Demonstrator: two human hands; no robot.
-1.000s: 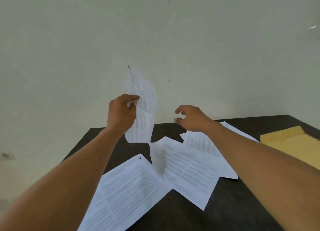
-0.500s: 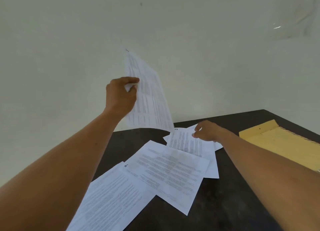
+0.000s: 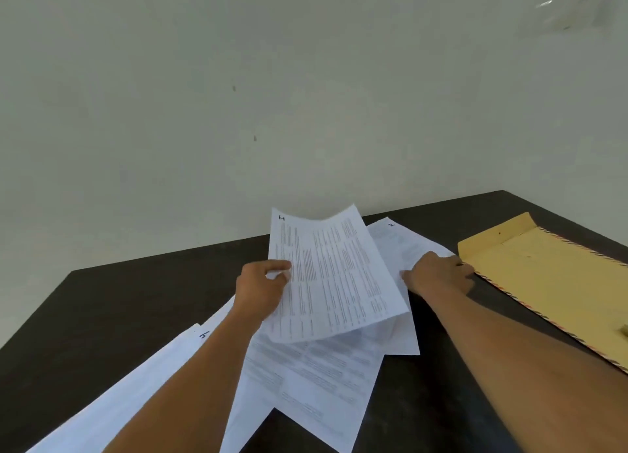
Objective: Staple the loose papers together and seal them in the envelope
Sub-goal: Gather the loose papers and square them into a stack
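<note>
- Head view, nearest me on the left: a white printed sheet, the near sheet (image 3: 136, 391), lies flat on the dark bench (image 3: 102, 316) and runs off the lower edge of the picture. It has a handwritten mark at its far corner, and my left forearm crosses over it.
- Just beyond it, between my two forearms, the middle sheet (image 3: 312, 384) lies flat at a slant, overlapping the near sheet's right side.
- My left hand (image 3: 261, 289) is raised above these papers. Its thumb and fingers (image 3: 282, 265) pinch the left edge of the held sheet (image 3: 333, 282), which is off the bench and tilted towards me. The sheet bows a little along its top and carries dense columns of print and a small mark at its upper left corner.
- My right hand (image 3: 438, 275) is down on the far sheet (image 3: 401, 241), knuckles up. The back of the hand hides the fingers, so I cannot tell whether they grip the paper or only press on it.
- The far sheet lies flat, partly under the held sheet, with a handwritten mark at its far corner.
- To the right, the yellow envelope (image 3: 543, 282) lies flat on the bench with its flap open at the far end and a striped border. Its near corner is just beside my right hand.
- Behind the bench stands a plain pale wall (image 3: 306, 95).
</note>
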